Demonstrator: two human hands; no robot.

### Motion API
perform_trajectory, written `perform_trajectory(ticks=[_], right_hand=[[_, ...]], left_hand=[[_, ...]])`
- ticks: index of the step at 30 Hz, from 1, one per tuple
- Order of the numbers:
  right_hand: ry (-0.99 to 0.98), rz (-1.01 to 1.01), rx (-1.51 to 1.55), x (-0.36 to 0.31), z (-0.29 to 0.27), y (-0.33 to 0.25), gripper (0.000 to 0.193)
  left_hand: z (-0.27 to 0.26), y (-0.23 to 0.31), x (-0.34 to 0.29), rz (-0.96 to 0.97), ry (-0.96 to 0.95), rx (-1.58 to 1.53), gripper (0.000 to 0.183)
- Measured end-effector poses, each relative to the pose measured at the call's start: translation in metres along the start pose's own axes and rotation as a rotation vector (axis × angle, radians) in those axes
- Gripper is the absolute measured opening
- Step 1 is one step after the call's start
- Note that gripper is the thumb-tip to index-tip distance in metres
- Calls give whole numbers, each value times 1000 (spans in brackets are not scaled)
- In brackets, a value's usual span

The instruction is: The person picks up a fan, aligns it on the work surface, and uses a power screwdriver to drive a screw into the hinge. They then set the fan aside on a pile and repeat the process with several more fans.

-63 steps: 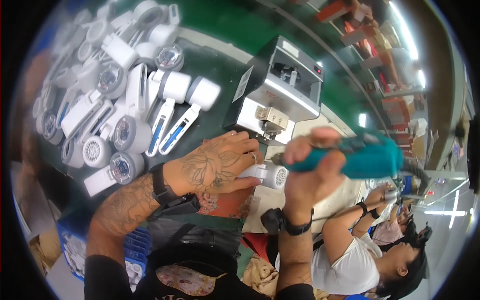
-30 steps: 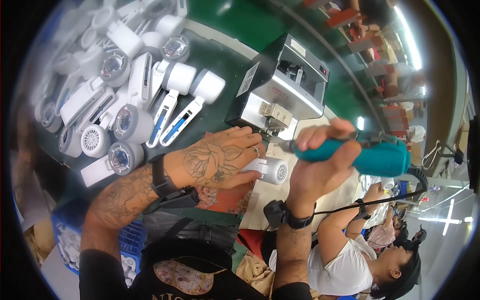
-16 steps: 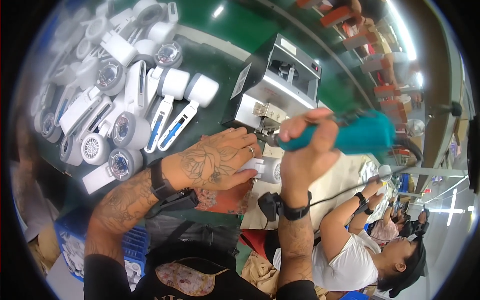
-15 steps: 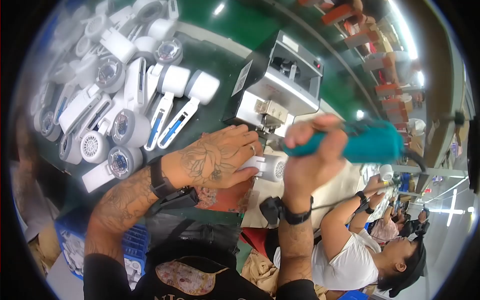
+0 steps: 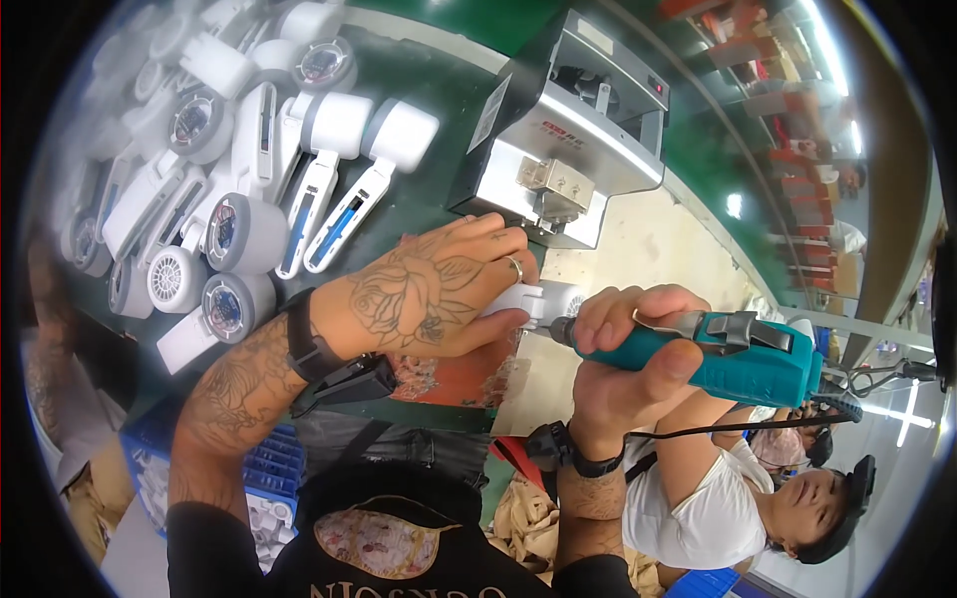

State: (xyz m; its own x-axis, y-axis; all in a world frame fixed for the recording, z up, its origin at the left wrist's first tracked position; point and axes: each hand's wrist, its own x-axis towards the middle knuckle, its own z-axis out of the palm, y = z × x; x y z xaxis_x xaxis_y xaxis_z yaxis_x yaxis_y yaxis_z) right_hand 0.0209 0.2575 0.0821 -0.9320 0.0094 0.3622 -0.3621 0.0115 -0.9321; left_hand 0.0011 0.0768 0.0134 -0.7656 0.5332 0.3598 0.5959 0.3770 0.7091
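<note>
My left hand is closed around a white handheld fan and presses it down over an orange-red worn mat. The fan's round head pokes out past my thumb and fingers; its handle is mostly hidden under the hand. A teal electric screwdriver lies sideways in my right hand, fingers wrapped about its front part. Its dark nose points left and meets the fan near its neck; whether the bit touches a screw is hidden.
Several white fan bodies are heaped at the left of the dark green bench. Behind my hands stands a grey and black boxy machine with a metal block in front. A blue crate sits below left. A co-worker is at the right.
My right hand has brought the screwdriver lower, its nose now at the fan's neck. The left hand keeps its hold. At the right, the co-worker's head has turned.
</note>
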Motion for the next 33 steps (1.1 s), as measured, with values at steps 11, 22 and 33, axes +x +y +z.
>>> perform_trajectory(ticks=[11,22,33], right_hand=[[-37,40,83,-1,-1,12,57],[257,-175,201,29,-46,-12,51],[645,-208,-7,75,-70,49,39]], left_hand=[[-3,5,4,-18,-15,-22,32],[-10,15,3,135,-78,114,31],[-15,18,3,-374,17,-1424,38]])
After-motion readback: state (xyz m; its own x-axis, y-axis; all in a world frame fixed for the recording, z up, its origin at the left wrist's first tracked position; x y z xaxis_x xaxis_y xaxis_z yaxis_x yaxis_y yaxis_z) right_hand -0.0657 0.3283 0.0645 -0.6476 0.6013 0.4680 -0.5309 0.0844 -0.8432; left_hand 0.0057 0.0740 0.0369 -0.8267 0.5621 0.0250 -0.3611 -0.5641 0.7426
